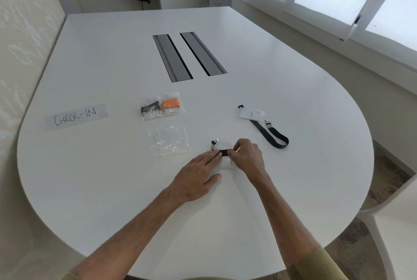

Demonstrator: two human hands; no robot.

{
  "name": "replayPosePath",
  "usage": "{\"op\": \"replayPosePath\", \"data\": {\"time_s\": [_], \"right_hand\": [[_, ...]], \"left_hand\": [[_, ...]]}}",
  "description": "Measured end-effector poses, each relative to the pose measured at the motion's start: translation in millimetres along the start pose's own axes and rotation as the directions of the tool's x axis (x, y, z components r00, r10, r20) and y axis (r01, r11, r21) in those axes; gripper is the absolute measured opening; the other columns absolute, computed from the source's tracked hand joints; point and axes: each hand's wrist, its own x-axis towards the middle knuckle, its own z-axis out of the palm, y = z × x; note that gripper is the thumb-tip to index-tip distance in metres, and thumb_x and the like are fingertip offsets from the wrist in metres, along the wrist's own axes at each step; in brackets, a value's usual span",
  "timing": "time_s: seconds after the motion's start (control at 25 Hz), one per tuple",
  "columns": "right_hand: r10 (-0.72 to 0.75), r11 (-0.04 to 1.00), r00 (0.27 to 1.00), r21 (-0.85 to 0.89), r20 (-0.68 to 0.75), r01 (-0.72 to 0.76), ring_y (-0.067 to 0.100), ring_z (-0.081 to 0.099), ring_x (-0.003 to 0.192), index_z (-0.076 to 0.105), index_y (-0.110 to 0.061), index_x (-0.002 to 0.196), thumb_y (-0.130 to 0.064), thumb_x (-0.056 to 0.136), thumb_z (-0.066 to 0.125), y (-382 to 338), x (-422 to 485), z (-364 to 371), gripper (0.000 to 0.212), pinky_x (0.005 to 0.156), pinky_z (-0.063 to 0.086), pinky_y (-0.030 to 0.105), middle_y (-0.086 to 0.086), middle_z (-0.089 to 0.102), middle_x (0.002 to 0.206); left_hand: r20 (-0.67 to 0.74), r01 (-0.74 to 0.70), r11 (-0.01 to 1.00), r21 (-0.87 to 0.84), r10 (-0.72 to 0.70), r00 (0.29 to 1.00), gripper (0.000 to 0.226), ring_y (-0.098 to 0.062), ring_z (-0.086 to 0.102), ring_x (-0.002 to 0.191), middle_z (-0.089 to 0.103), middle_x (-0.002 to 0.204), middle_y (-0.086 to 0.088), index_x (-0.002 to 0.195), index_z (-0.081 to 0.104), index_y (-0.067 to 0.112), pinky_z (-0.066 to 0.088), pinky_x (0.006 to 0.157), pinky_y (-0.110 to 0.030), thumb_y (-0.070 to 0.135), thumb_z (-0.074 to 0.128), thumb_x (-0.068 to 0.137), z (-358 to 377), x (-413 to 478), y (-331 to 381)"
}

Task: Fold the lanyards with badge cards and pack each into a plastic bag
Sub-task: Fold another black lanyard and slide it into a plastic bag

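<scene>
Garment: one long-sleeved knit top, dull olive-tan. Right sleeve (316,264): fine vertical ribbing shows in the fabric, and its edge sits up near the elbow. Left sleeve (68,277): same colour, only a narrow strip in view at the lower edge, texture too small to tell. Left forearm (126,234) and right forearm (282,218): uncovered from sleeve edge to wrist. Left hand (196,180) and right hand (247,155): bare
</scene>
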Motion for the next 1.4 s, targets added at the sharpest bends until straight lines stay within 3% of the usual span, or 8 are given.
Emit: {"op": "replayPosePath", "data": {"time_s": [0.16,0.4,0.56,0.68,0.88,1.04,1.2,1.4], "right_hand": [[-0.091,0.985,0.995,-0.150,-0.042,0.084,0.036,0.070,0.100,0.072,-0.010,0.109,-0.021,0.100,0.068,-1.5,-0.7,6.5,0.015,0.075,0.049,0.037,0.011,0.073,0.114],[-0.124,0.975,0.990,-0.191,-0.062,0.110,0.035,0.068,0.107,0.067,-0.008,0.125,-0.015,0.102,0.063,-5.7,-2.5,10.1,0.024,0.083,0.056,0.044,0.011,0.069,0.123],[-0.223,0.954,0.958,-0.240,-0.182,0.177,0.029,0.062,0.119,0.070,-0.012,0.125,-0.031,0.110,0.062,-18.6,-6.8,13.5,0.026,0.085,0.052,0.042,0.006,0.069,0.124],[-0.350,0.927,0.912,-0.215,-0.214,0.306,0.025,0.060,0.121,0.072,-0.015,0.126,-0.029,0.110,0.061,-36.5,-6.3,21.3,0.025,0.093,0.048,0.040,0.001,0.071,0.125],[-0.515,0.849,0.853,-0.188,-0.083,0.495,0.023,0.059,0.126,0.075,-0.015,0.126,-0.019,0.109,0.062,-68.8,-4.9,50.3,0.021,0.097,0.045,0.039,-0.003,0.074,0.126],[-0.576,0.800,0.817,-0.179,0.038,0.573,0.023,0.059,0.128,0.076,-0.017,0.127,-0.017,0.107,0.067,-85.9,-3.3,77.5,0.022,0.097,0.044,0.038,-0.003,0.073,0.130],[-0.633,0.732,0.763,-0.219,0.134,0.646,0.022,0.058,0.125,0.074,-0.021,0.131,-0.024,0.105,0.071,-94.3,-4.0,96.8,0.026,0.099,0.041,0.036,-0.005,0.071,0.129],[-0.656,0.689,0.740,-0.284,0.146,0.667,0.024,0.060,0.120,0.073,-0.019,0.128,-0.025,0.109,0.064,-96.7,-7.0,106.9,0.022,0.098,0.044,0.038,-0.002,0.068,0.127]], "left_hand": [[-0.003,-0.013,1.000,0.000,0.013,1.000,0.067,-0.011,0.011,0.169,0.016,0.183,0.005,0.174,0.022,0.017,0.013,0.137,-0.031,0.044,0.042,0.116,4.7,-0.8,0.9],[-0.024,-0.033,0.998,-0.052,0.032,0.999,0.064,-0.011,0.010,0.169,0.015,0.183,0.004,0.174,0.021,0.015,0.011,0.137,-0.031,0.039,0.040,0.118,6.1,-3.4,-1.2],[-0.079,-0.039,0.994,-0.101,0.031,0.996,0.061,-0.012,0.018,0.168,0.021,0.182,0.004,0.173,0.027,0.015,0.017,0.136,-0.031,0.037,0.042,0.118,2.8,-7.7,-6.2],[-0.130,-0.023,0.992,-0.126,0.006,0.992,0.059,-0.011,0.022,0.166,0.028,0.179,0.006,0.172,0.030,0.017,0.020,0.135,-0.030,0.037,0.041,0.117,-4.2,-13.2,-16.9],[-0.201,0.028,0.993,-0.112,-0.050,0.978,0.051,-0.012,0.037,0.157,0.042,0.168,0.008,0.165,0.041,0.022,0.031,0.129,-0.031,0.033,0.047,0.116,-24.3,-27.1,-48.5],[-0.303,0.127,0.986,-0.109,-0.155,0.940,0.034,-0.016,0.046,0.149,0.057,0.150,0.004,0.145,0.061,0.018,0.043,0.121,-0.038,0.022,0.056,0.111,-36.4,-43.8,-78.1],[-0.343,0.288,0.949,-0.131,-0.316,0.885,0.043,-0.019,0.046,0.151,0.055,0.154,0.001,0.149,0.058,0.013,0.040,0.123,-0.037,0.013,0.060,0.106,-41.0,-54.6,-97.6],[-0.307,0.325,0.937,-0.126,-0.348,0.886,0.049,-0.023,0.046,0.152,0.054,0.159,-0.004,0.156,0.054,0.008,0.041,0.124,-0.039,0.018,0.061,0.108,-38.0,-61.6,-108.4]]}}
